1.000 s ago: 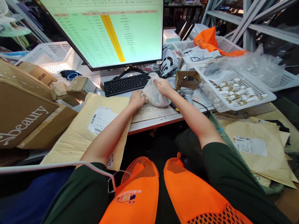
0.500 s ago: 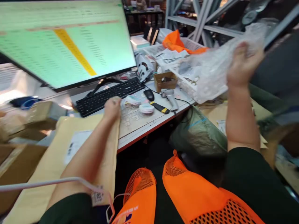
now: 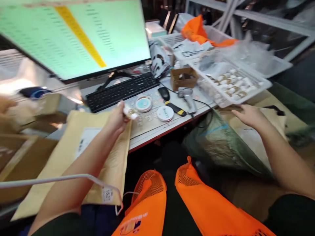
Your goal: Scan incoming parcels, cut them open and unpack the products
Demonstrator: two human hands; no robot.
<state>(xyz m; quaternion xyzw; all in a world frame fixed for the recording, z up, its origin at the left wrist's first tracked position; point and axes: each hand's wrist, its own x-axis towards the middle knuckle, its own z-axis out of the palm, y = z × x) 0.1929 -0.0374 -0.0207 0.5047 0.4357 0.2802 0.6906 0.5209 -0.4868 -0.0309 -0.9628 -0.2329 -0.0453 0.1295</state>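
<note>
My left hand [image 3: 118, 116] is closed on a small white-and-gold bottle [image 3: 131, 112], blurred, its end poking out past the fingers. That hand is over the top edge of a padded envelope [image 3: 73, 131] with a white label. My right hand [image 3: 251, 116] has its fingers stretched out and holds nothing visible. It hovers over or touches brown envelopes [image 3: 273, 118] by the green sack [image 3: 221, 141]; contact is unclear. Just beyond it, a white plastic basket [image 3: 222, 100] holds several small white-and-gold pieces. Two round tins, one blue-topped [image 3: 143, 103] and one white [image 3: 165, 113], lie on the desk.
A monitor [image 3: 81, 39] stands behind a black keyboard [image 3: 123, 90]. Around the mouse [image 3: 164, 93] are a yellow-black cutter [image 3: 176, 108], a handheld scanner [image 3: 188, 100] and a small cardboard box [image 3: 183, 78]. Cartons [image 3: 54, 108] crowd the left. A white cable [image 3: 73, 177] crosses in front.
My right hand has let go of the clear plastic wrap, which now lies at the back of the baskets, and has dropped toward the envelopes. The white-and-gold pieces are uncovered. The view has shifted.
</note>
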